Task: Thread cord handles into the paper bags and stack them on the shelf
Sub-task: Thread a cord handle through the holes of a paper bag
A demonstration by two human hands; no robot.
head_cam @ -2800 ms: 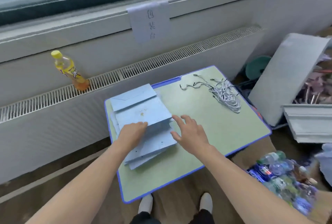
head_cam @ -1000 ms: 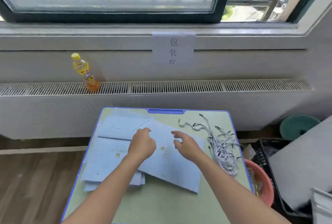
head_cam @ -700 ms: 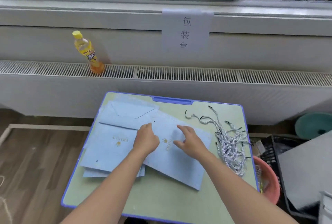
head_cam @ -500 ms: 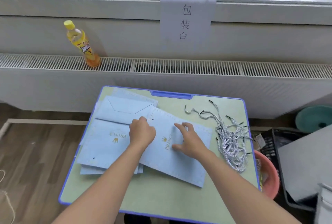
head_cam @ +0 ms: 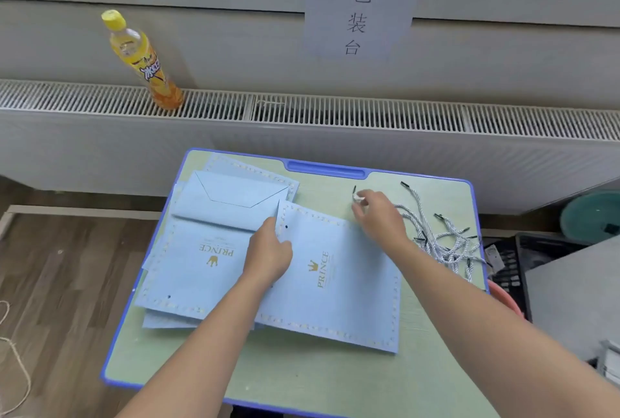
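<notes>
Head view, looking down on a small green table [head_cam: 302,384] with a blue rim, set against a white radiator cover [head_cam: 335,136].

Left hand [head_cam: 268,255]: fingers curled, pinching the near-left corner of the top bag [head_cam: 339,287] beside its punched hole [head_cam: 286,226]. That corner is lifted slightly off the pile. The bag lies flat otherwise, light blue, "PRINCE" and a gold crown printed sideways, angled across the table middle.

Right hand [head_cam: 379,216]: thumb and forefinger closed on one cord [head_cam: 358,198] near its dark tip, just past the far edge of the top bag. The other fingers are loosely bent. How far the cord trails under the hand cannot be told.

Cord pile [head_cam: 443,240]: white twisted cords with black tips, loose heap on the right side of the table, touching the right wrist area and reaching the table's right rim.

Bag stack [head_cam: 201,260]: several flat blue bags on the left half of the table, partly under the top bag; the uppermost shows the folded base and a "PRINCE" print. No cord is threaded in any visible hole.

Surroundings: a yellow-capped bottle [head_cam: 144,62] of orange drink stands tilted on the radiator grille, far left. A paper sign [head_cam: 360,8] with three handwritten characters hangs from the sill above. Wooden floor [head_cam: 67,266] at left; a teal basin [head_cam: 590,216] at right.
</notes>
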